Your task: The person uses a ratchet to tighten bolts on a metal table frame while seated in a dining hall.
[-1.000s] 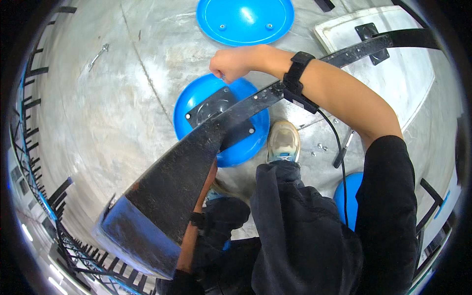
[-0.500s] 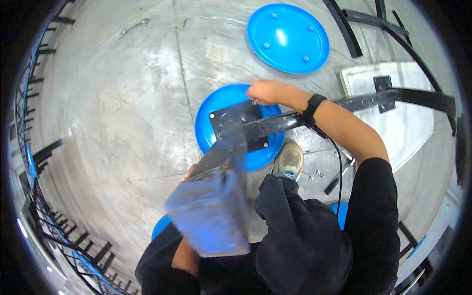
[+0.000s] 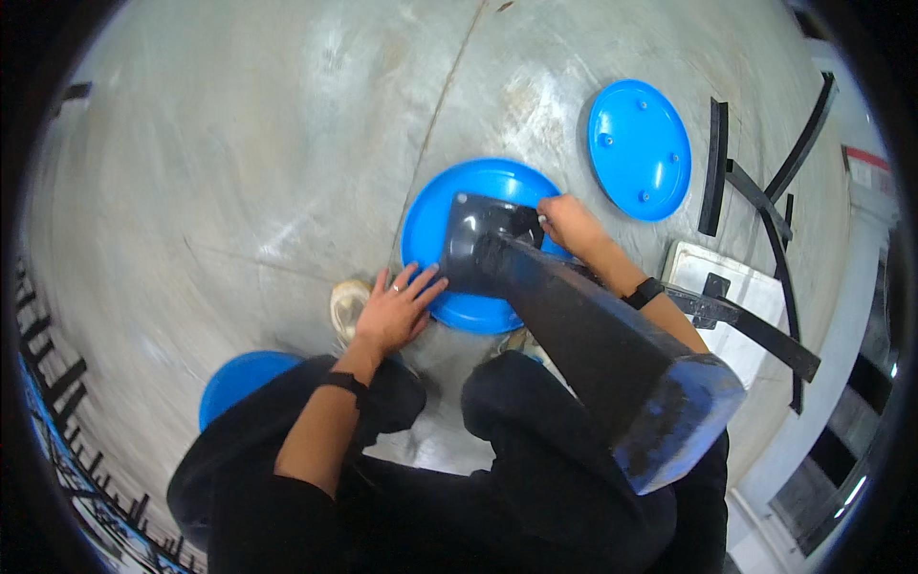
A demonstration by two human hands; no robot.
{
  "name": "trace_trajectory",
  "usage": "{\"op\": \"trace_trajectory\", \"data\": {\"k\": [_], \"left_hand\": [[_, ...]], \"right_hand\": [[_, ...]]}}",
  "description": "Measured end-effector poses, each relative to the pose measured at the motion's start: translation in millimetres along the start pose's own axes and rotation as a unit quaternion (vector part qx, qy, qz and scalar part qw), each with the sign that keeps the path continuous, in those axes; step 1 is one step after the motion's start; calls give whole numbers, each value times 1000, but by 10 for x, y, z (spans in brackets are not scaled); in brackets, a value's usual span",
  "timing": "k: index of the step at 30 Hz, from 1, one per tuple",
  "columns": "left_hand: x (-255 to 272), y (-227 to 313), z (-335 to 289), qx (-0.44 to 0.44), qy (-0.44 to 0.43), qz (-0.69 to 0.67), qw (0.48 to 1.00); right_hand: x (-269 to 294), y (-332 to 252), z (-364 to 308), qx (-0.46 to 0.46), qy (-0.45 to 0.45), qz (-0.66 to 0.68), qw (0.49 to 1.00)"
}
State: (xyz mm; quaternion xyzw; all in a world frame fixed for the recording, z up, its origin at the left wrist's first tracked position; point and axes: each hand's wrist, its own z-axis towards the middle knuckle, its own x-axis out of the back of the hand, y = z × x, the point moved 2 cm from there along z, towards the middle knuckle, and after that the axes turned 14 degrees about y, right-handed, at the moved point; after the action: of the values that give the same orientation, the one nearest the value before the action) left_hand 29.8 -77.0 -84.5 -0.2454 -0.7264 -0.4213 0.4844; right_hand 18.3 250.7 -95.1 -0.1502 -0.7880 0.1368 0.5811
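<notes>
- Blue disc (image 3: 478, 177), one, round: flat on the floor just ahead of your shoes, apparently rim side up so that its inner face can take the plate
- Black plate (image 3: 469, 263), one, square: resting within the disc's rim, a pale bolt head (image 3: 463, 199) at its far left corner
- Black post (image 3: 583, 335), one, broad: rising from the plate toward your right side, its blue-smeared end nearest you (it hides the near right part of the disc)
- Left hand (image 3: 390, 311), yours: fingers spread, grasping nothing, laid over the disc's near left rim with the tips by the plate's edge, likely to steady both
- Right hand (image 3: 574, 227), yours: fingers bunched at the plate's far right corner, beside a small pale fastener (image 3: 543, 219); you seem to work there by fingertip, though whether they grip it you cannot tell from here
- Second blue disc (image 3: 639, 148), one: beyond your right hand, four studs showing, perhaps set aside within reach
- White board (image 3: 687, 263), one: to your right, a black bar lying across it (image 3: 765, 340)
</notes>
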Motion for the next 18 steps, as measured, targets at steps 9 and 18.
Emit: {"op": "trace_trajectory", "data": {"k": [9, 18], "left_hand": [[-28, -54, -36, 30, 11, -58, 998], [-16, -47, -5, 28, 24, -58, 998]], "right_hand": [[46, -10, -118, -8, 25, 14, 1000], [74, -80, -97, -18, 53, 52, 997]]}}
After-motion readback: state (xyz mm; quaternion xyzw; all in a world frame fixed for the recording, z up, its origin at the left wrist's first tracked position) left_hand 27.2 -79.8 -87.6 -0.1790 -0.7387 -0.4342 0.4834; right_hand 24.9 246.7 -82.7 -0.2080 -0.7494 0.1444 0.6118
